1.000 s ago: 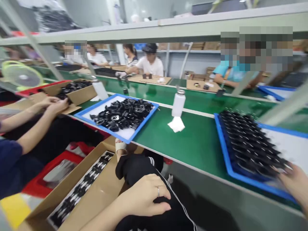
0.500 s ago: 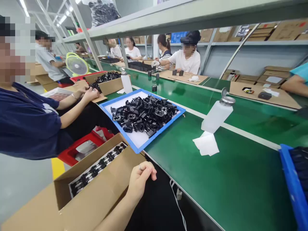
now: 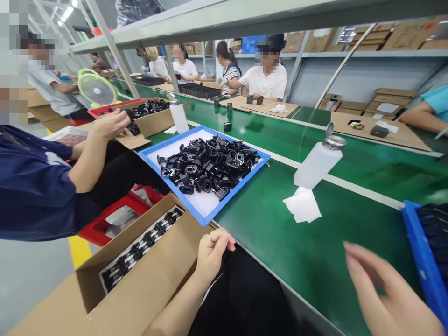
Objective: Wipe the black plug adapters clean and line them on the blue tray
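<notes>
My left hand, a ring on one finger, hovers over my lap by the table's near edge. Its fingers are curled loosely and nothing shows in them. My right hand is low at the right above the green tabletop, blurred; thumb and fingers point left, slightly apart, with nothing visible between them. A blue-rimmed tray ahead of my left hand bears a heap of black plug-like plastic parts. To its right, a white pump bottle stands behind a folded white cloth or tissue.
On my left is an open cardboard box with rows of black parts. A blue crate of dark items is at the right edge. A co-worker sits at the left beside another parts box. A shelf beam crosses above.
My right hand has come into view from the lower right. My left hand has shifted slightly right and stays curled. The co-worker's hand at the left has lifted from the parts box.
</notes>
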Tool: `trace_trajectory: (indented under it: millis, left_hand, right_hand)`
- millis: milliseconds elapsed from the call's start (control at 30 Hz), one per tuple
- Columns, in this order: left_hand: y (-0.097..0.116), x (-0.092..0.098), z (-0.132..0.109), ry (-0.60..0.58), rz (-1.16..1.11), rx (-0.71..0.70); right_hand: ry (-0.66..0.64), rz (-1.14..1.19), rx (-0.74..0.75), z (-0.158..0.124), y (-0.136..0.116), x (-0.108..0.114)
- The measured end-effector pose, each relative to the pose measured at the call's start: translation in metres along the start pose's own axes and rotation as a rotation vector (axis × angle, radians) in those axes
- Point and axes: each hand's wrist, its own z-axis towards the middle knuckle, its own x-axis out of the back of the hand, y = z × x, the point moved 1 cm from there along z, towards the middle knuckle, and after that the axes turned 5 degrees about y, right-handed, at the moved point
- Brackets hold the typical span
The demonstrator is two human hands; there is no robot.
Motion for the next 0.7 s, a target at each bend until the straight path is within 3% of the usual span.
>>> trace_trajectory:
  millis: [100, 200, 367, 433, 533, 633, 700]
  left_hand:
    - [0.004, -0.01, 0.008, -0.137, 0.157, -0.031]
    - [0.0, -0.02, 0.014, -0.319, 0.379, -0.012]
    - [0.003, -0.041, 0.029, -0.493, 0.622, -0.077]
    - [0.009, -0.061, 0.044, -0.556, 0.735, -0.065]
    - [0.014, -0.109, 0.074, -0.658, 1.042, -0.035]
    - [0.008, -0.16, 0.103, -0.632, 1.118, 0.014]
    - [0.001, -0.182, 0.117, -0.633, 1.128, 0.058]
  right_hand:
    - [-0.199, -0.054, -0.103, 0.055, -0.02, -0.024]
    - [-0.407, -0.11, -0.21, 0.104, -0.018, -0.053]
    - [-0.504, -0.171, -0.319, 0.137, -0.003, -0.074]
    - [-0.52, -0.149, -0.291, 0.139, 0.002, -0.076]
    - [-0.502, -0.121, -0.255, 0.139, 0.007, -0.076]
    - [-0.469, -0.128, -0.253, 0.136, 0.007, -0.074]
    - [-0.457, -0.134, -0.253, 0.134, 0.005, -0.071]
